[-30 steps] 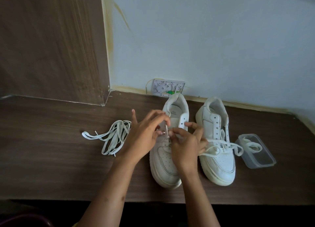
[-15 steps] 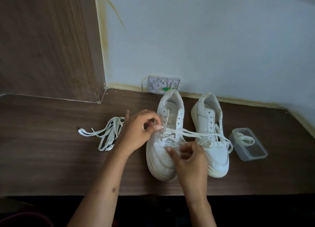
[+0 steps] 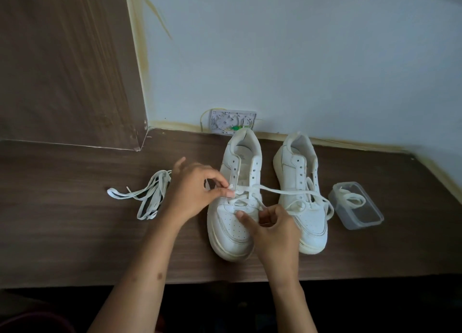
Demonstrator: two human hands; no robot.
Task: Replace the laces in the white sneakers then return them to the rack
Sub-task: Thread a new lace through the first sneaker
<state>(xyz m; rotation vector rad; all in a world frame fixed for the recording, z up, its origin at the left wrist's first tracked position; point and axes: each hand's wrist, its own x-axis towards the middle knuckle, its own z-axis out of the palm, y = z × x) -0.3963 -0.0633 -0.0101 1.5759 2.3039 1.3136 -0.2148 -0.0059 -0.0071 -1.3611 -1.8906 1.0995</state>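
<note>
1. We see two white sneakers standing side by side on a dark wood-grain shelf (image 3: 75, 232), toes toward us and heels near the pale wall (image 3: 300, 57).
2. The left sneaker (image 3: 233, 232) has a white lace (image 3: 280, 190) threaded through its lowest eyelets only; the upper eyelets stand bare.
3. Our left hand (image 3: 192, 195) hovers at the sneaker's left edge, thumb and forefinger pinching one end of that lace beside an eyelet, the other fingers loosely curled.
4. Our right hand (image 3: 275, 230) rests over the gap between the two toes, fingers curled around the lower run of the lace, thumb stretched across the toe box of the left sneaker.
5. From the left hand's pinch the lace runs rightward over the tongue and across onto the right sneaker (image 3: 303, 197), where it loops loosely on the vamp.
6. We cannot tell whether the right sneaker has a lace of its own or only carries this slack.
7. A loose bundle of white laces (image 3: 147, 196) lies on the shelf just left of the left hand, partly behind it.
8. A clear plastic container (image 3: 360, 216) sits just right of the right sneaker, with a coiled white lace (image 3: 352, 199) inside it.
9. A white wall socket plate (image 3: 232, 121) sits at the base of the wall behind the left sneaker's heel.
10. A brown wood panel (image 3: 62, 57) rises at the far left.
</note>
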